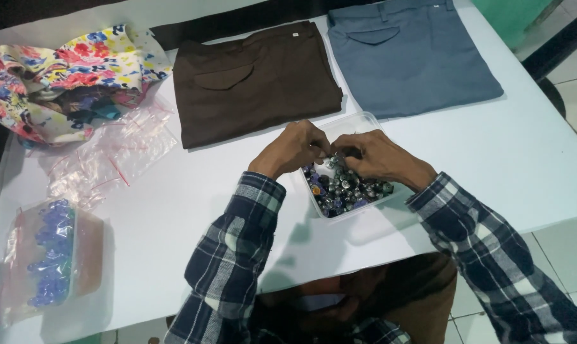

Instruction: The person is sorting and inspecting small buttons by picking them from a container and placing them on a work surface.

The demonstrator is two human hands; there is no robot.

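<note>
Presently: fingers of left hand (293, 148) and right hand (376, 155) curled together over a clear plastic tub (358, 123) of small metallic buttons (346, 188) at table centre; whether they pinch one cannot be told. Beyond, brown trousers (256, 79) and blue-grey trousers (409, 54) lie folded, untouched. Far left: floral cloth (65, 70), empty clear bags (110, 153); near left, bagged blue beads (49, 255).
</note>
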